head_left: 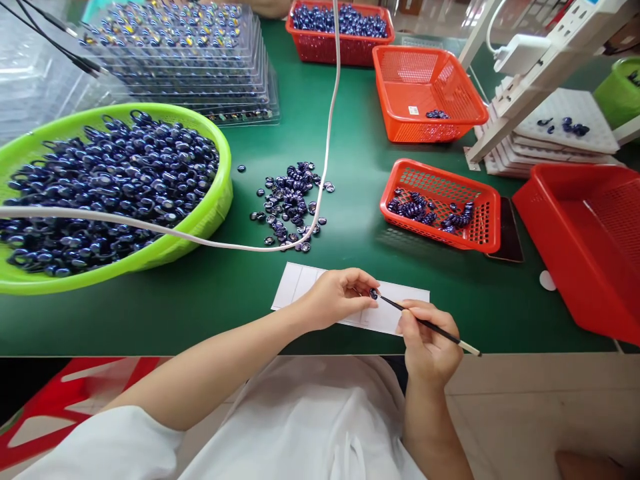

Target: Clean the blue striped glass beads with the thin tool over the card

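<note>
Between the thumb and fingertips of my left hand (345,297) is a small dark blue part (373,293). My right hand (431,340) grips a thin black brush-like tool (435,327) with a pale rear end, and its tip touches or nearly touches the part. Both hands are above a white paper sheet (300,280) near the table's front edge. Beyond the paper lies a loose pile of small dark blue parts (293,193). A small red basket (440,207) to the right of the pile holds more of them.
A lime green basket (225,173) heaped with dark blue looped parts fills the left. Behind it stand stacked clear trays (265,100). Red bins (575,253) and orange-red baskets (425,127) are right and back. A white cable (330,120) hangs across the view, near a white post (530,87).
</note>
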`<state>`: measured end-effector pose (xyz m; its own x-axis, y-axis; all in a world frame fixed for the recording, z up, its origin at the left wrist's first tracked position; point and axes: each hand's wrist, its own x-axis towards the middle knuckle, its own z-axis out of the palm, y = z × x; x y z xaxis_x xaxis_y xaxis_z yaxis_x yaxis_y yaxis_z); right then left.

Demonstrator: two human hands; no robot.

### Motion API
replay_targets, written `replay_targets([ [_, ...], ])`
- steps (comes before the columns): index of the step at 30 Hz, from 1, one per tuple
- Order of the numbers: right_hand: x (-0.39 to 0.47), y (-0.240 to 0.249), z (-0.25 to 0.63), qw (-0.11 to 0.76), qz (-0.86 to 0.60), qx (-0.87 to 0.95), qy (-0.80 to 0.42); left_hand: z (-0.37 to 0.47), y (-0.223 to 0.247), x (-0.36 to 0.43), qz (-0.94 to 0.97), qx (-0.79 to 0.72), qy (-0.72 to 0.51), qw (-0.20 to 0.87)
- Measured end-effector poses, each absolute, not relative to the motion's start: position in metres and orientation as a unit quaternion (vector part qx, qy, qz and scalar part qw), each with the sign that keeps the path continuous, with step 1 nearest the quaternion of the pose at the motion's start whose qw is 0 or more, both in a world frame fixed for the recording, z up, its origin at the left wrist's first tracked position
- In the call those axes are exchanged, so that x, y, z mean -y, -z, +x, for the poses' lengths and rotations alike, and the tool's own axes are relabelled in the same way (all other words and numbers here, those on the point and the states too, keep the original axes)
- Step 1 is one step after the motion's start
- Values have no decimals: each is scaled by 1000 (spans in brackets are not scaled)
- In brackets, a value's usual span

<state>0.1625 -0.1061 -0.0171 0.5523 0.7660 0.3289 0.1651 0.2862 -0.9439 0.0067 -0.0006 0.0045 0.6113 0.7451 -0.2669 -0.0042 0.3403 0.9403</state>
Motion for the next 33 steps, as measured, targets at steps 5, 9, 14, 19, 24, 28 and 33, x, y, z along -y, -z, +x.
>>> replay_targets([
  [5, 105, 17, 162, 683, -558, 424, -207, 6, -7, 2, 542, -362, -250, 716],
  [9, 106, 18, 162, 674, -570, 425, -200, 6, -8, 2, 572, -355, -255, 694],
  [14, 106, 17, 162, 669, -575, 427, -199, 5, -7, 3, 573, -353, -260, 693],
  [19, 105, 20, 162, 662, -565, 459, -177, 6, -7, 4, 566, -360, -258, 695],
  [24, 109, 21, 165, 616, -559, 540, -126, 8, -9, 3, 570, -378, -270, 677],
  [28, 111, 20, 165, 599, -544, 578, -107, 9, -9, 3, 576, -383, -283, 664],
  [33, 110, 21, 166, 609, -545, 567, -107, 9, -5, 3, 572, -385, -284, 666],
])
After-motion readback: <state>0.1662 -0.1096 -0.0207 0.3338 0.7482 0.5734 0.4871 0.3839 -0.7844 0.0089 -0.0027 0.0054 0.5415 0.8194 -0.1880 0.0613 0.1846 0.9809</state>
